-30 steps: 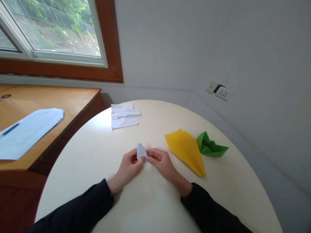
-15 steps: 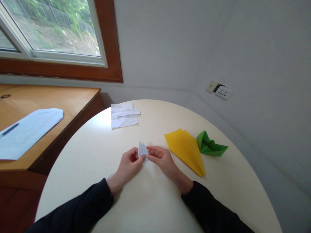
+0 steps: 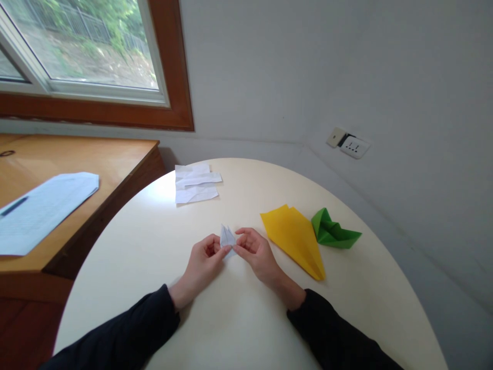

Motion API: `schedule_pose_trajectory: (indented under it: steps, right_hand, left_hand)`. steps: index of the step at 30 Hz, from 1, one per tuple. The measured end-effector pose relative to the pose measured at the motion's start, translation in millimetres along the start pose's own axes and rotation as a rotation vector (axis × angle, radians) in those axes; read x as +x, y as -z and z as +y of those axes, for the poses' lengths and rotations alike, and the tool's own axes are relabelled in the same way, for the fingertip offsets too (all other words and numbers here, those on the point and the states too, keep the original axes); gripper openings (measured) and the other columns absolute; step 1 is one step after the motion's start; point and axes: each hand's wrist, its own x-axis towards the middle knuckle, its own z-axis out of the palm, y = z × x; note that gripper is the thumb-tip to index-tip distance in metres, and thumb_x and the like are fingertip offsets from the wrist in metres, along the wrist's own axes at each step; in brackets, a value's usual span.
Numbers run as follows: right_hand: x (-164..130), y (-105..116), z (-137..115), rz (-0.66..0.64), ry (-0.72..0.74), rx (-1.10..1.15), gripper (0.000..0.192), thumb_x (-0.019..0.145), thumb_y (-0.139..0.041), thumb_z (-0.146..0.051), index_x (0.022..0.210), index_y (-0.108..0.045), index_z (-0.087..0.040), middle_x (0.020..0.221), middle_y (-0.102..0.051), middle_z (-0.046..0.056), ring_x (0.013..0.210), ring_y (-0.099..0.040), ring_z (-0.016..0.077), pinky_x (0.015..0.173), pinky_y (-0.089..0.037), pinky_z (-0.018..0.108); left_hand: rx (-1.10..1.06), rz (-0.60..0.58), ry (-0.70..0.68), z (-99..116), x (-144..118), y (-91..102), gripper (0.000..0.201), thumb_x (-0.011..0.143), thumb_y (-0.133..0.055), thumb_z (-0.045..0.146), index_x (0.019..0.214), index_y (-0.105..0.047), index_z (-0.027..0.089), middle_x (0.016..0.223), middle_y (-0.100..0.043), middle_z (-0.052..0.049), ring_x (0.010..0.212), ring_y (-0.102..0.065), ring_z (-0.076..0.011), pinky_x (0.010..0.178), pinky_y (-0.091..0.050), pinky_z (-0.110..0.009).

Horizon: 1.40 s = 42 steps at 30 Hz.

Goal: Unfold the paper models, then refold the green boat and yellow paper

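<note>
Small folded white paper (image 3: 227,237) between my two hands, its points facing away from me.
My left hand (image 3: 206,257) pinches its left side; at its lower right is my right hand (image 3: 256,252), index raised, grip unclear. Yellow paper (image 3: 295,239) lies nearest rightward, green paper (image 3: 335,234) beside it; white sheets (image 3: 196,192) farther across the bench (image 3: 231,329).

Between the hands (image 3: 206,257) (image 3: 260,255) is folded paper (image 3: 226,236), with sheets (image 3: 194,194) behind.

The right hand (image 3: 260,256) has spread its fingers (image 3: 246,231).
</note>
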Motion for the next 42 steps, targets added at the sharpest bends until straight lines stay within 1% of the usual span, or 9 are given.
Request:
schedule_pose_trajectory:
  steps: [3, 7, 10, 12, 16, 21, 28, 37, 42]
  right_hand:
    - [-0.8, -0.7, -1.9, -0.003, 0.030, -0.036, 0.032, 0.069, -0.070, -0.032, 0.094, -0.052, -0.022, 0.065, -0.052, -0.006, 0.063, -0.052, 0.0099, 0.063, -0.042, 0.024]
    - [-1.5, -1.6, -4.0, -0.020, 0.036, -0.064, 0.033, 0.070, -0.068, -0.034, 0.095, -0.050, -0.023, 0.067, -0.051, -0.005, 0.065, -0.054, 0.0110, 0.064, -0.043, 0.025]
    - [-1.6, -2.8, -4.1, -0.024, 0.053, -0.064, 0.032, 0.070, -0.068, -0.035, 0.094, -0.050, -0.024, 0.067, -0.050, -0.005, 0.067, -0.054, 0.0115, 0.068, -0.045, 0.026]
    - [-1.4, -3.3, -3.5, -0.027, 0.061, -0.058, 0.031, 0.070, -0.068, -0.035, 0.093, -0.051, -0.023, 0.067, -0.049, -0.006, 0.068, -0.054, 0.0114, 0.070, -0.045, 0.027]
    - [-1.1, -2.8, -2.2, -0.047, 0.047, -0.056, 0.030, 0.072, -0.068, -0.035, 0.094, -0.053, -0.022, 0.068, -0.049, -0.005, 0.068, -0.055, 0.0115, 0.070, -0.045, 0.027]
    - [-1.4, -1.5, -1.1, -0.053, 0.046, -0.049, 0.029, 0.072, -0.067, -0.034, 0.096, -0.056, -0.022, 0.067, -0.048, -0.006, 0.068, -0.055, 0.0112, 0.070, -0.045, 0.027]
    - [-1.7, -1.9, -0.3, -0.047, 0.054, -0.052, 0.029, 0.073, -0.067, -0.035, 0.097, -0.059, -0.023, 0.069, -0.049, -0.004, 0.069, -0.057, 0.0117, 0.070, -0.047, 0.027]
    - [-2.0, -1.3, 0.8, -0.058, 0.038, -0.041, 0.035, 0.072, -0.068, -0.037, 0.103, -0.063, -0.023, 0.074, -0.055, -0.002, 0.072, -0.060, 0.0126, 0.074, -0.051, 0.030]
    - [-1.9, -1.8, 1.7, -0.071, 0.032, -0.011, 0.036, 0.072, -0.068, -0.036, 0.105, -0.063, -0.024, 0.076, -0.054, -0.003, 0.071, -0.062, 0.0124, 0.073, -0.052, 0.031]
  left_hand:
    - [0.000, -0.001, 0.003, 2.8, -0.7, 0.1, 0.032, 0.069, -0.066, 0.043, 0.063, -0.052, 0.015, 0.053, -0.043, 0.006, 0.049, -0.036, -0.0075, 0.047, -0.027, -0.020]
    - [-0.033, 0.009, -0.009, 5.7, -1.3, -0.3, 0.032, 0.068, -0.068, 0.043, 0.066, -0.053, 0.015, 0.051, -0.040, 0.007, 0.047, -0.034, -0.0061, 0.045, -0.026, -0.019]
    - [-0.108, 0.017, -0.012, 5.4, -1.6, -0.8, 0.032, 0.068, -0.069, 0.041, 0.080, -0.052, 0.017, 0.049, -0.037, 0.010, 0.044, -0.031, -0.0053, 0.043, -0.024, -0.018]
    - [-0.154, 0.015, -0.001, 4.7, -1.8, -1.1, 0.036, 0.069, -0.070, 0.039, 0.091, -0.048, 0.019, 0.048, -0.037, 0.012, 0.043, -0.031, -0.0053, 0.043, -0.025, -0.017]
    - [-0.184, 0.004, -0.012, 4.5, -2.5, -1.6, 0.042, 0.071, -0.069, 0.035, 0.100, -0.043, 0.022, 0.049, -0.039, 0.013, 0.043, -0.033, -0.0056, 0.044, -0.026, -0.017]
    - [-0.180, 0.002, -0.039, 5.3, -2.8, -2.2, 0.044, 0.071, -0.068, 0.036, 0.104, -0.042, 0.022, 0.048, -0.039, 0.013, 0.044, -0.034, -0.0066, 0.045, -0.027, -0.018]
    - [-0.173, 0.002, -0.041, 4.4, -3.8, -1.5, 0.049, 0.072, -0.068, 0.036, 0.109, -0.041, 0.022, 0.050, -0.040, 0.012, 0.046, -0.037, -0.0074, 0.048, -0.030, -0.018]
    - [-0.178, 0.014, -0.037, 4.5, -4.0, -2.3, 0.055, 0.071, -0.069, 0.036, 0.116, -0.039, 0.021, 0.051, -0.042, 0.012, 0.046, -0.039, -0.0075, 0.049, -0.032, -0.019]
    - [-0.186, 0.024, -0.039, 5.1, -2.9, -2.9, 0.056, 0.072, -0.068, 0.034, 0.117, -0.038, 0.022, 0.051, -0.043, 0.012, 0.047, -0.040, -0.0074, 0.049, -0.032, -0.018]
